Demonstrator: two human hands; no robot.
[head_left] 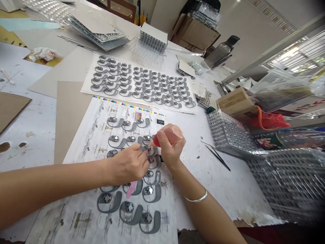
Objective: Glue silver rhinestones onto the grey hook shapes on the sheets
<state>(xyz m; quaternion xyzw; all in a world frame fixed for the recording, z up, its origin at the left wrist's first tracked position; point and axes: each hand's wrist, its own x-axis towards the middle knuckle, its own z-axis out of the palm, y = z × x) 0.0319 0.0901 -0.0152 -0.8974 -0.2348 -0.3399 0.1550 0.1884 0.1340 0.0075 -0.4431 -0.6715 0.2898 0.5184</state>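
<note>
My right hand [170, 145] is wrapped round a soft reddish squeeze bottle [175, 135], tilted with its red tip pointing down to the left. Its tip is close to a small ornament with a stone [149, 148]. My left hand [130, 163] is closed beside that ornament, fingertips near the bottle's tip. From under this hand sticks out the flat end of a pink stick [131, 189]; the rest of it is hidden in the fingers. Around both hands, grey curved pieces with round stone-set ornaments [129, 207] lie in rows on a printed sheet [81, 200].
Behind lies a white sheet [87, 84] with many similar grey pieces. Stacks of blister trays [228, 135] stand at the right, with black tweezers [218, 157] beside them. More trays [153, 38], cardboard [68, 125] and crumpled tissue [43, 54] lie farther back and left.
</note>
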